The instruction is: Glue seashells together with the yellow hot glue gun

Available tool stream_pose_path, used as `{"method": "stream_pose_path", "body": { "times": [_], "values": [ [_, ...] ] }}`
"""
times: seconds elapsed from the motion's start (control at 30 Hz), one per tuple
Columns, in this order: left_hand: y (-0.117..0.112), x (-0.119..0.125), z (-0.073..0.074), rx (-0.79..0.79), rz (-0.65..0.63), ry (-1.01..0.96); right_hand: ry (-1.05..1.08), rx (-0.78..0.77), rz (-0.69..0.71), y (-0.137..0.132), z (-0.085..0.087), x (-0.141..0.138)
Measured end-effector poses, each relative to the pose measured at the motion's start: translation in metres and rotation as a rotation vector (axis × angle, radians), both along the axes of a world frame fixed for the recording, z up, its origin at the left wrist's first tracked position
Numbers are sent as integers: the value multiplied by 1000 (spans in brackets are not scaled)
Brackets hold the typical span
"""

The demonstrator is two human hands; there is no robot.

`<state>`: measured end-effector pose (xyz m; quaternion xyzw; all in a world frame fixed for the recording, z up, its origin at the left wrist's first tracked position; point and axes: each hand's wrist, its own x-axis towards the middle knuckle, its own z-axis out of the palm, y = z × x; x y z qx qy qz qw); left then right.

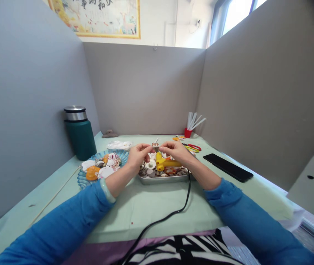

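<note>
My left hand (138, 154) and my right hand (175, 150) meet above a metal tray (162, 179) of small shells. Both pinch one small shell piece (155, 145) with a thin white stick rising from it. A yellow glue gun (165, 163) lies in the tray right under my hands, and its black cord (173, 211) runs toward me. A blue glass plate (83, 178) with white and orange scallop shells (101, 167) sits just left of my left hand.
A dark green thermos (79, 133) stands at the back left. A red cup of white sticks (189, 129), scissors (193, 148) and a black phone (228, 167) lie to the right. Grey partition walls enclose the green-covered table (145, 209).
</note>
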<state>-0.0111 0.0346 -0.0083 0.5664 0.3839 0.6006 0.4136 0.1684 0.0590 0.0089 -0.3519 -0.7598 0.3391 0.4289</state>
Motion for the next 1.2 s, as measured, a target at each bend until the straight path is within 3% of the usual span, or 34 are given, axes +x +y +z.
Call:
{"method": "stream_pose_path", "body": {
  "times": [0.1, 0.23, 0.3, 0.43, 0.57, 0.73, 0.83, 0.93, 1.2],
  "values": [
    [-1, 0, 6, -19, -13, -5, -10, 2, -21, -2, 1, 0],
    [-9, -11, 34, -61, 7, 147, -47, 5, -49, -7, 4, -1],
    [-14, -26, 51, -57, -1, 303, -63, 1, -65, -9, 5, -2],
    [-22, -70, 72, -50, 152, 515, -82, 26, -85, -8, 3, -3],
    [-22, -111, 72, -157, 267, 724, -94, 57, -83, -5, 0, -4],
    [-14, -138, 65, -196, 389, 859, -98, 67, -77, -5, 0, -4],
    [-9, -148, 61, -284, 401, 892, -110, 90, -85, -5, 0, -3],
    [-7, -155, 58, -362, 395, 1059, -121, 104, -89, -5, -1, -3],
    [-8, -156, 58, -389, 438, 1221, -144, 129, -87, -6, 0, -3]
  ]
}}
